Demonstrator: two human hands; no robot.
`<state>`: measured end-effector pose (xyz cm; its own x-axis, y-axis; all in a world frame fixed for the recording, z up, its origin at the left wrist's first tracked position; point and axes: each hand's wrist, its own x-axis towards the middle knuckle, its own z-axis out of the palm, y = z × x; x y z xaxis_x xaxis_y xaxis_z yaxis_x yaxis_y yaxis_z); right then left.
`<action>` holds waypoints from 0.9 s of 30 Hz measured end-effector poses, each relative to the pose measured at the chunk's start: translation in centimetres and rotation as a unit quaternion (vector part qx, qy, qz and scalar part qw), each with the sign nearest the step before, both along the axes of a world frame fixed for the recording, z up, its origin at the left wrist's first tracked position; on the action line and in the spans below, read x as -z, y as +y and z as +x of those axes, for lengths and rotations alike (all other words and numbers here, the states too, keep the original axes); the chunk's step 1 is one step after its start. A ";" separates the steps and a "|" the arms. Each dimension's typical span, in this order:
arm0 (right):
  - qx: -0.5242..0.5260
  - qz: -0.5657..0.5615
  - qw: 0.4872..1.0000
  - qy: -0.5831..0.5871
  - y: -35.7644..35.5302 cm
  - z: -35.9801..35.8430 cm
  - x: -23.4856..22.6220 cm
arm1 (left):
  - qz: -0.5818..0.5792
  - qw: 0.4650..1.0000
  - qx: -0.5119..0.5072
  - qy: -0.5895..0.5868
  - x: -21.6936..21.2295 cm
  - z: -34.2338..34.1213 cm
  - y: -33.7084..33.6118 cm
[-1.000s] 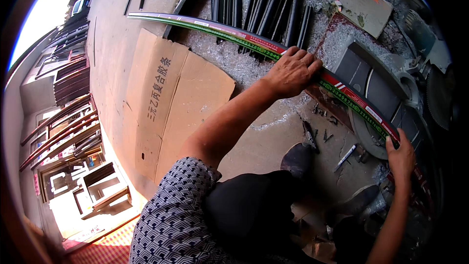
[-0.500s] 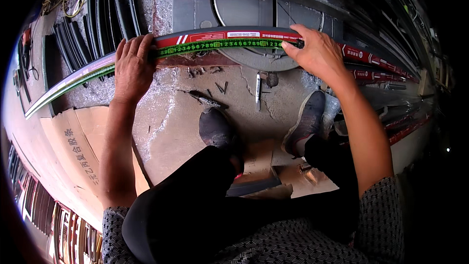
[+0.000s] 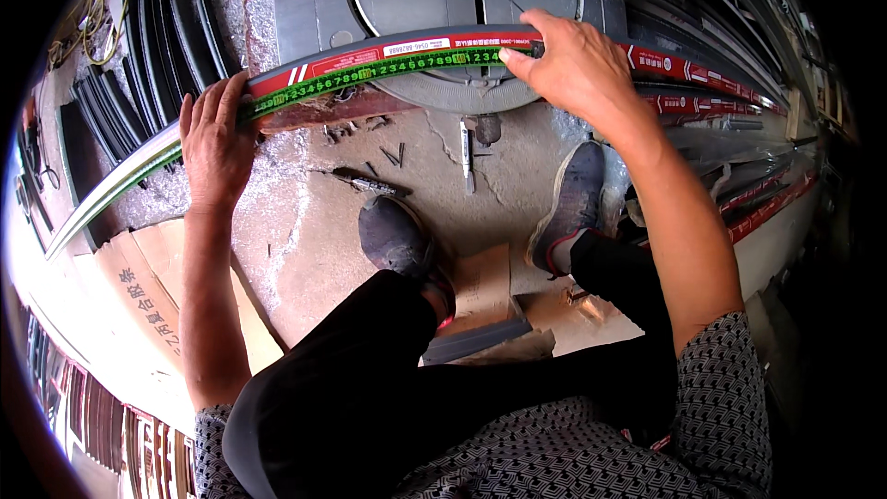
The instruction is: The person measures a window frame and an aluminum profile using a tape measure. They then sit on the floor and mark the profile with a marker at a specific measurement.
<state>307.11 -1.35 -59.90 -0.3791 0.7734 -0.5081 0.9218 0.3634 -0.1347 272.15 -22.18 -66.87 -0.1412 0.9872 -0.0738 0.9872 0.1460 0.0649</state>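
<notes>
A long grey profile bar [image 3: 338,46] with red labelled film runs across in front of me, bowed by the lens. Along its near edge lies a green tape measure blade [image 3: 397,68] with black markings. My left hand [image 3: 219,143] is closed over bar and blade at the left, its fingers across the top and its thumb hidden. At the blade's dark right end, my right hand [image 3: 580,69] grips with the thumb pressed on the blade and the fingers over the bar's far side. Further left, the blade continues beside the bar.
Behind the bar stands a grey machine table [image 3: 416,2] with a round turntable. Dark strips [image 3: 111,115] lie at left, red-filmed profiles [image 3: 688,103] at right. On the floor are a white pen [image 3: 467,157], a dark tool [image 3: 365,182] and cardboard [image 3: 152,282] near my shoes [image 3: 395,233].
Bar, blade and both hands appear further left and slightly higher in the picture, as does the machine table behind them. Both hands keep their hold.
</notes>
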 end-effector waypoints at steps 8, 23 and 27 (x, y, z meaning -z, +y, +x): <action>-0.005 0.028 1.000 0.007 0.0 0.6 0.6 | 0.015 1.000 -0.007 0.007 0.3 0.2 -0.2; 0.031 0.014 0.999 -0.016 0.4 1.0 0.8 | -0.015 1.000 -0.004 0.020 0.4 -0.1 -0.3; 0.035 0.011 0.999 -0.008 0.7 1.1 0.9 | -0.012 1.000 0.000 0.021 0.0 0.1 -0.1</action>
<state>308.21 -0.69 -60.76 -0.3154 0.8087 -0.4965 0.9472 0.3001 -0.1129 272.21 -22.30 -66.87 -0.1445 0.9854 -0.0904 0.9890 0.1468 0.0191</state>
